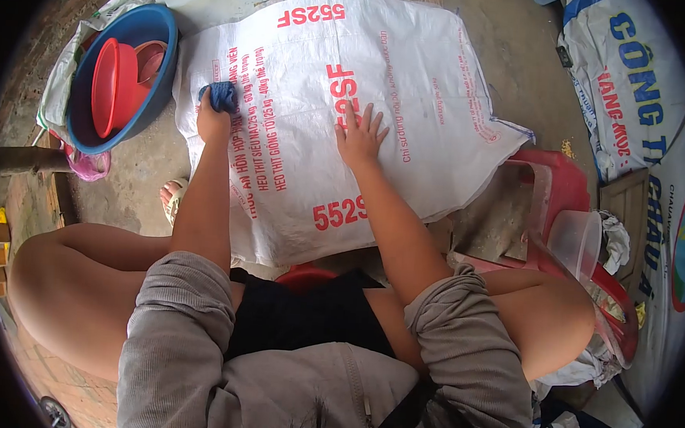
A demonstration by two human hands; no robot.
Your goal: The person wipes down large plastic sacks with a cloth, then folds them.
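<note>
Well, my left hand (212, 120) grips a wadded blue cloth (223, 97) on the white sack (420, 71); my right hand (359, 141) rests on it, holding nothing, fingers spread. The sack lies spread before me, probably light, limp, slippery, best taken by a corner.

Grey-beige top (295, 386), ribbed sleeves (179, 306) rolled up, what looks like zip (362, 393) at front; short black bottoms (306, 314); pale sandal (176, 203).

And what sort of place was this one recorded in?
Probably a home yard or small farm work area, though I can't tell which. Pointing that way are the rough, concrete-looking floor, the spread-out white sack printed with pig-feed wording, and the blue basin.
</note>
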